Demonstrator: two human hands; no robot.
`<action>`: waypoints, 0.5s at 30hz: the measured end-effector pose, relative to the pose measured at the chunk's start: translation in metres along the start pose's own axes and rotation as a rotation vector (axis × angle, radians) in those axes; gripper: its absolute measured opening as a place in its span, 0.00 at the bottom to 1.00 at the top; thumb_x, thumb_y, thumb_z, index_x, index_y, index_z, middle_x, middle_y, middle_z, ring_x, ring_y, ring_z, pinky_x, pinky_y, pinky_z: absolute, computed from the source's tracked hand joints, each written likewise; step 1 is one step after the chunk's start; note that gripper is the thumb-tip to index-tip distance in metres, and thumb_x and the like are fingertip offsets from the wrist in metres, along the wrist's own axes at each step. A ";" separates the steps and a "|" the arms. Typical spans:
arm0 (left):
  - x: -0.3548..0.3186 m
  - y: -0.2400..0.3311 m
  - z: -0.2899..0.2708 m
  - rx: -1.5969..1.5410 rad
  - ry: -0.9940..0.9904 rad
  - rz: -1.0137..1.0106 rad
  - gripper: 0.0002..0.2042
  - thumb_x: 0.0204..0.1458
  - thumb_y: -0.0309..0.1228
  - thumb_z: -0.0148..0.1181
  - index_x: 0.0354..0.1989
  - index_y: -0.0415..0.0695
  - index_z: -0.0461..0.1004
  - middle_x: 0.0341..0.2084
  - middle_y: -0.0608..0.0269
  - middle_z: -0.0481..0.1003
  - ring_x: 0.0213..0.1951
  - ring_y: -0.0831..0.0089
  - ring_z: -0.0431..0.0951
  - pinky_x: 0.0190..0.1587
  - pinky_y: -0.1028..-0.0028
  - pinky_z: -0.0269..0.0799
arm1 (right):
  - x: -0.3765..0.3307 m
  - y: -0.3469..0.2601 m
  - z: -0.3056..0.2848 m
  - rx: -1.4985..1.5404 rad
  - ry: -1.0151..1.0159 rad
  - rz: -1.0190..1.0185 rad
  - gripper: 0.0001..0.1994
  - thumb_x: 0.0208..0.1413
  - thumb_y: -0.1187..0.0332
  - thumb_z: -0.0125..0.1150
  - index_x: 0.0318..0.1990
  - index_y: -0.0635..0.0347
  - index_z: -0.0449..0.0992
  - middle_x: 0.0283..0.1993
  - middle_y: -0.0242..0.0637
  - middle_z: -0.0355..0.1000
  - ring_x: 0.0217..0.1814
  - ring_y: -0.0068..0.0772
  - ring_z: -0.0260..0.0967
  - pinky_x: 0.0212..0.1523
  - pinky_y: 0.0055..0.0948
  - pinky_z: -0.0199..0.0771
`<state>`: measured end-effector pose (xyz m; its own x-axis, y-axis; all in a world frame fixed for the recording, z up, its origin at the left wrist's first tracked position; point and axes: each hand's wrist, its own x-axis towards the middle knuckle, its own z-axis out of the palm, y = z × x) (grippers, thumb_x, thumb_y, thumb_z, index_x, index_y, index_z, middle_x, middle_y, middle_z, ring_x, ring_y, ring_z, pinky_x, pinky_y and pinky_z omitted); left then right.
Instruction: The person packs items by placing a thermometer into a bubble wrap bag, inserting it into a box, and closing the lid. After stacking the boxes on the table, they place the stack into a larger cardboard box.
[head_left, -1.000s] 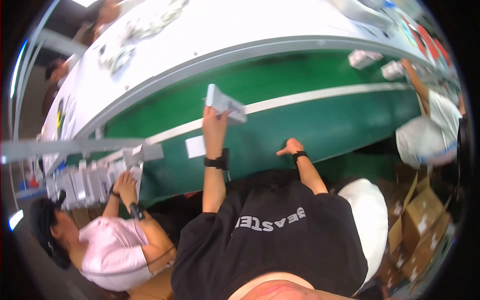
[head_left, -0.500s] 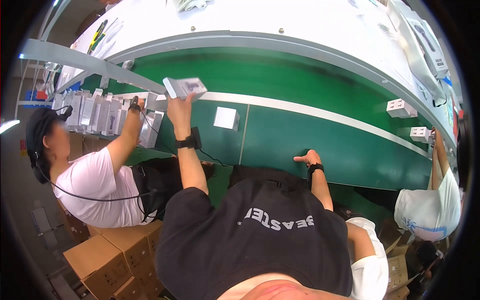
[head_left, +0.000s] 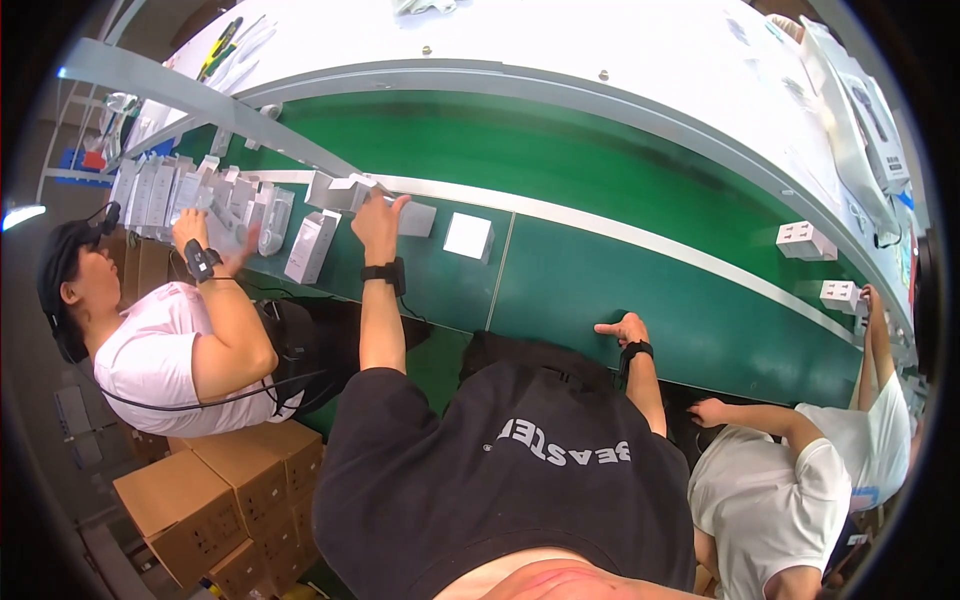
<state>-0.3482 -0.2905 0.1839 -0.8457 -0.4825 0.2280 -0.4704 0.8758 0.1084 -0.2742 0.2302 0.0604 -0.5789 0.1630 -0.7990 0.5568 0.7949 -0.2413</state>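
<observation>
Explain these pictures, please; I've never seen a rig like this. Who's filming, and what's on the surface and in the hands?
There's no machine, just a person's two bare hands. Every picture comes from one wide fisheye camera on that person's head, looking down, so straight edges bend. The left hand is at some pale boxes; whether it grips one, I can't tell. The right hand is at the near part of the green work surface, thumb out, nothing visible in it. Between the hands sits a white box. A row of boxes is at left, near a co-worker in pink.

White bench (head_left: 540, 35) beyond a green worktop (head_left: 560, 280); bright lamp (head_left: 22, 216) far left
</observation>
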 end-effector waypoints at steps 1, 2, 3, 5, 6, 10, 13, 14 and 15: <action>0.003 0.001 0.001 0.003 0.001 -0.009 0.27 0.44 0.59 0.63 0.37 0.44 0.73 0.25 0.54 0.79 0.31 0.51 0.80 0.31 0.56 0.73 | 0.000 0.000 0.000 -0.002 -0.008 0.012 0.32 0.29 0.51 0.84 0.22 0.64 0.64 0.22 0.38 0.67 0.20 0.31 0.62 0.19 0.33 0.64; 0.008 0.001 0.002 0.012 0.008 -0.025 0.27 0.45 0.58 0.63 0.37 0.44 0.72 0.25 0.54 0.79 0.31 0.51 0.80 0.30 0.56 0.73 | -0.001 -0.001 0.000 -0.003 -0.016 0.024 0.32 0.29 0.51 0.84 0.22 0.64 0.64 0.22 0.38 0.67 0.21 0.31 0.62 0.19 0.33 0.64; 0.012 0.000 0.004 0.020 0.015 -0.041 0.27 0.45 0.58 0.63 0.37 0.45 0.72 0.25 0.54 0.79 0.30 0.52 0.81 0.29 0.56 0.73 | -0.002 -0.002 0.000 -0.005 -0.023 0.037 0.31 0.29 0.51 0.83 0.22 0.65 0.65 0.23 0.38 0.68 0.21 0.31 0.63 0.19 0.33 0.64; 0.013 0.000 0.002 0.027 0.020 -0.057 0.27 0.46 0.58 0.63 0.38 0.45 0.71 0.25 0.54 0.79 0.30 0.52 0.81 0.29 0.56 0.73 | -0.002 -0.004 0.001 -0.008 -0.025 0.041 0.31 0.29 0.51 0.83 0.23 0.65 0.65 0.23 0.38 0.68 0.21 0.31 0.63 0.20 0.32 0.64; 0.013 0.002 -0.001 0.021 0.032 -0.054 0.26 0.46 0.57 0.62 0.38 0.45 0.71 0.25 0.54 0.79 0.30 0.52 0.80 0.29 0.56 0.73 | -0.002 -0.003 0.002 -0.004 -0.024 0.049 0.31 0.29 0.51 0.83 0.23 0.65 0.65 0.24 0.38 0.68 0.22 0.31 0.63 0.20 0.32 0.64; 0.017 0.005 -0.008 -0.005 0.058 -0.039 0.25 0.47 0.57 0.62 0.38 0.45 0.71 0.24 0.53 0.79 0.29 0.51 0.80 0.29 0.55 0.72 | 0.001 -0.006 0.002 -0.016 -0.012 0.046 0.31 0.30 0.50 0.83 0.23 0.65 0.65 0.23 0.38 0.68 0.21 0.31 0.64 0.20 0.32 0.65; 0.013 0.002 -0.004 -0.020 0.053 -0.020 0.25 0.47 0.58 0.61 0.38 0.47 0.71 0.22 0.52 0.78 0.29 0.49 0.80 0.29 0.54 0.72 | -0.006 -0.004 0.001 -0.025 -0.007 0.039 0.31 0.30 0.50 0.83 0.22 0.66 0.66 0.22 0.38 0.68 0.20 0.31 0.63 0.20 0.32 0.64; 0.012 0.003 0.000 -0.047 0.055 0.005 0.24 0.47 0.57 0.62 0.38 0.47 0.71 0.22 0.53 0.78 0.29 0.49 0.80 0.29 0.54 0.72 | -0.008 -0.006 -0.002 -0.022 -0.002 0.031 0.31 0.30 0.51 0.83 0.21 0.66 0.66 0.22 0.38 0.68 0.20 0.31 0.63 0.19 0.32 0.64; 0.010 0.003 0.003 -0.073 0.057 0.029 0.23 0.47 0.56 0.62 0.37 0.48 0.71 0.22 0.53 0.78 0.29 0.49 0.80 0.29 0.54 0.72 | -0.010 -0.008 -0.003 -0.018 0.004 0.024 0.31 0.30 0.51 0.83 0.21 0.66 0.66 0.21 0.38 0.68 0.19 0.31 0.63 0.19 0.32 0.64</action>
<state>-0.3594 -0.2926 0.1839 -0.8419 -0.4572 0.2868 -0.4245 0.8891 0.1712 -0.2744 0.2241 0.0718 -0.5680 0.1841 -0.8022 0.5596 0.8011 -0.2124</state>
